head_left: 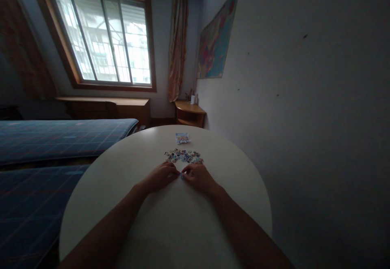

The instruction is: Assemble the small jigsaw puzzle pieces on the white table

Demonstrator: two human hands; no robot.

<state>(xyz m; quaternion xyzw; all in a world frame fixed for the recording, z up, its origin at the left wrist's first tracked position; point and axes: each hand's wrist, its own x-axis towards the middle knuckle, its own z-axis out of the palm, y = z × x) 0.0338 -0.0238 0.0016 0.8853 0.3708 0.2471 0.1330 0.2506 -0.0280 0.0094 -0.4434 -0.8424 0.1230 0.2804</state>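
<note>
1. Piece (182, 176): over table (115, 179), between the fingertips; long axis too small to tell.
2. Left hand (162, 175), right hand (198, 176): fingers pinched on it, equally near.
3. Pile (184, 156): just beyond the fingertips.

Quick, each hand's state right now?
Left hand: curled at small puzzle pieces; grip can't be told.
Right hand: curled at the same pieces; grip can't be told.

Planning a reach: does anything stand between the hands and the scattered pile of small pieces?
Nothing visible does. The pile lies on the table just beyond the left hand and right hand; the packet lies on its far side.
</note>
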